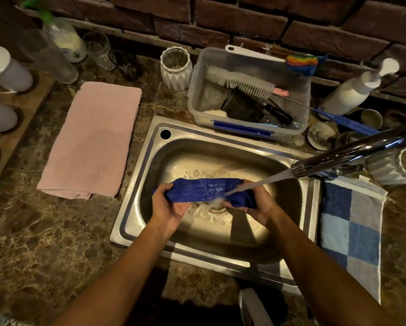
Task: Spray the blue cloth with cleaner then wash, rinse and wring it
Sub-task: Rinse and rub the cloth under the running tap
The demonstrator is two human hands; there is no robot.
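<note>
Fingers point(160, 196) of my left hand point(167, 208) curl round 1 end of the blue cloth point(204, 189), and my right hand point(256, 203) grips the bunched other end. I hold the cloth stretched between both hands over the sink point(220, 262), above its drain point(217, 209). Water from the faucet point(343, 154) strikes the cloth near my right hand. On the bench point(44, 243), a pink towel point(91, 140) lies left of the sink and a checked towel point(352, 231) lies right.
</note>
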